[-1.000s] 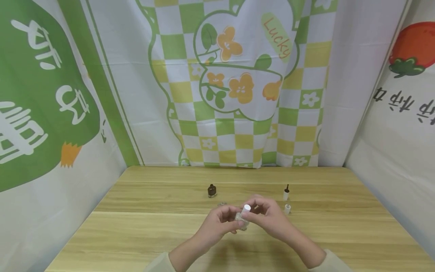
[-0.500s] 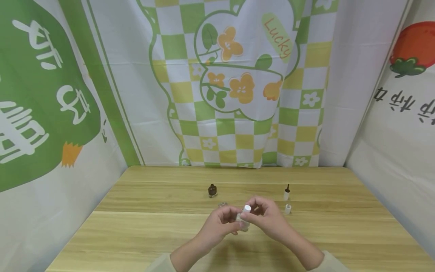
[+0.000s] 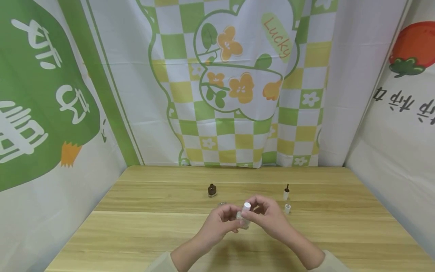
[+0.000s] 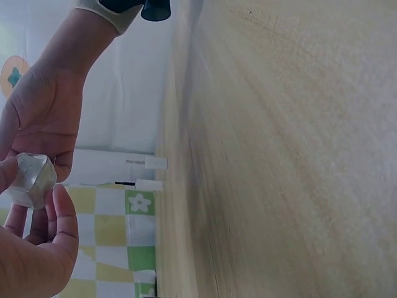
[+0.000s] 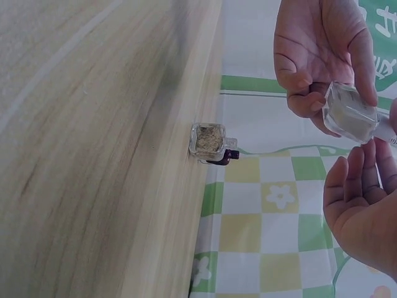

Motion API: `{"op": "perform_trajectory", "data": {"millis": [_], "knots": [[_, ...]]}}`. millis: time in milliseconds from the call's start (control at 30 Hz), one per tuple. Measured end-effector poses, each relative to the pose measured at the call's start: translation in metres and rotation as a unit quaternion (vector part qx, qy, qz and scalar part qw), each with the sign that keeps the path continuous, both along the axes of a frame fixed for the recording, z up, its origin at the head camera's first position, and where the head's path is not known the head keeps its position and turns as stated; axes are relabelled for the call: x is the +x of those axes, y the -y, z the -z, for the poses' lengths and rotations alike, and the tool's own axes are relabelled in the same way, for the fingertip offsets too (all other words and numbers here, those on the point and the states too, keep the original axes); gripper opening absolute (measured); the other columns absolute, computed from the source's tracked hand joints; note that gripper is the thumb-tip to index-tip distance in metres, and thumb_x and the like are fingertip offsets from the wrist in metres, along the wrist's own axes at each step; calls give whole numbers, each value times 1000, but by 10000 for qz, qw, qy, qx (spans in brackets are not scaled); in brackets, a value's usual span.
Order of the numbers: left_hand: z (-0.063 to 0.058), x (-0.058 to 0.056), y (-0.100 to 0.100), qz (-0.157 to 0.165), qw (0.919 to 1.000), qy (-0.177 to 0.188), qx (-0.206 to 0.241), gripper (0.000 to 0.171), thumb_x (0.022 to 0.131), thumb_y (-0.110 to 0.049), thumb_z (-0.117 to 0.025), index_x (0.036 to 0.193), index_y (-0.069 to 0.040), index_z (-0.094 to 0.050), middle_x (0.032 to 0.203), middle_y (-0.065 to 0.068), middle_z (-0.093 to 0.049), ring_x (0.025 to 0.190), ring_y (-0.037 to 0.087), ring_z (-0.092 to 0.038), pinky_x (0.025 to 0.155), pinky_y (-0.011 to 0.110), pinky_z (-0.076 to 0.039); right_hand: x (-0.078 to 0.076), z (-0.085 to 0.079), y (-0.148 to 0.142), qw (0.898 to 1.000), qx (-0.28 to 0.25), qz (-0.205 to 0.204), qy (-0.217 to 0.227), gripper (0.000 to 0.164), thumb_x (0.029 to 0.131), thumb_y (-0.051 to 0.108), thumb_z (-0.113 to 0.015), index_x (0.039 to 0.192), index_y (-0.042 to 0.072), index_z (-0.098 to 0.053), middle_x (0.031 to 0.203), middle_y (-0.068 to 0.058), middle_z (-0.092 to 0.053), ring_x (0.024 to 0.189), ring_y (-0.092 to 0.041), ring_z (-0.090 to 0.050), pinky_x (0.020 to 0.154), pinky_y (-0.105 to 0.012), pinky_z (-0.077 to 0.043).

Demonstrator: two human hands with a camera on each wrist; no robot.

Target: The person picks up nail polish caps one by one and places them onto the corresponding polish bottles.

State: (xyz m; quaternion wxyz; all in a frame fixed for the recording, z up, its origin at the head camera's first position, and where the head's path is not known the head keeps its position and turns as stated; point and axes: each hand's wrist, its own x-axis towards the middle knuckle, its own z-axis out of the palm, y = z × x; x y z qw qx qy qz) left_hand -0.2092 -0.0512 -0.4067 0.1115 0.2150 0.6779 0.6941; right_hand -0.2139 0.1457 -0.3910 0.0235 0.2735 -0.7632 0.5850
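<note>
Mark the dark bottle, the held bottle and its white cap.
Dark bottle (image 3: 212, 190), head view, on its body.
Held bottle (image 5: 350, 113), right wrist view, on its body.
White cap (image 3: 246, 206), head view, upper end.

Both my arms come in from the near side, slanting inward so that my hands meet near the middle. My left forearm (image 3: 185, 252) angles far and to the right; my right forearm (image 3: 307, 253) angles far and to the left. Both are bare at the wrists. My left hand (image 3: 217, 223) pinches, its thumb on the near side, its index finger bent around on the far side. My right hand (image 3: 270, 218) sits slightly farther away, gripping between thumb and curved index finger. My palms face each other, both hollowed, with the fingertips of the two hands close together.
</note>
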Motion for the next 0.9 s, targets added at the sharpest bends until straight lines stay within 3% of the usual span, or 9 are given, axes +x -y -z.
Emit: {"op": "perform_trajectory", "data": {"millis": [333,633,900], "knots": [[-2,-2,-1,-99,9999,27,49,29,87,-9,-71,112,3,-62,97,6,-65,86,17,-59,70,24,-52,-1,-2,0,9998,-23,181,84,17,89,14,-71,100,3,-64,92,-10,-64,85,-21,-60,71,-31,-53],[-8,-5,-4,-127,9997,-203,-95,29,89,-10,-70,114,2,-62,101,5,-66,85,16,-59,69,24,-52,-2,-6,-2,9993,-199,273,133,22,90,13,-70,103,-2,-63,93,-13,-63,80,-19,-61,69,-29,-54],[-10,-9,-8,-381,9984,-252,-339,28,87,-13,-73,112,-2,-64,99,3,-66,89,17,-59,71,27,-52,-4,-4,-2,9980,-463,390,189,22,88,10,-72,103,-3,-64,94,-12,-65,82,-19,-62,72,-29,-54]]}}
